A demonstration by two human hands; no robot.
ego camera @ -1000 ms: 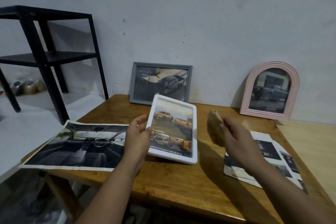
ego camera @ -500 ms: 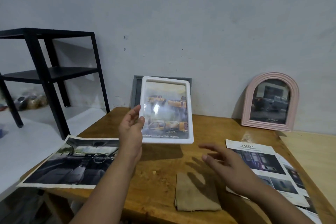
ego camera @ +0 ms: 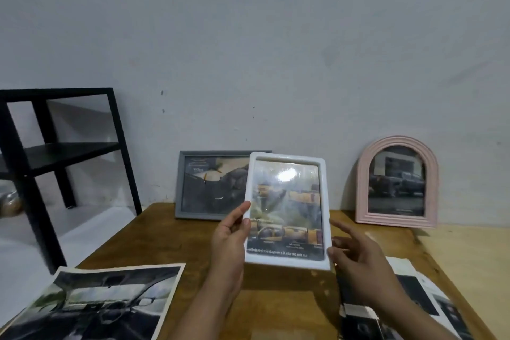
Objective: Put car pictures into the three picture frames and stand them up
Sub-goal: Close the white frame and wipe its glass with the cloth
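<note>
Above a wooden table [ego camera: 193, 232], a white frame [ego camera: 325, 218] with yellow car pictures is held upright, left hand [ego camera: 230, 234] gripping its left edge, right hand [ego camera: 358, 257] touching its lower right corner with spread, relaxed fingers. Grey frame [ego camera: 193, 185] and pink arched frame [ego camera: 397, 182] lean against the far wall.

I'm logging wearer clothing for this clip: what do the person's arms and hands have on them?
Nothing visible. The left hand and right hand wear no gloves, and no rings, watch or bracelet show. Both forearms are uncovered to the frame's bottom edge, with no sleeve in view.
</note>
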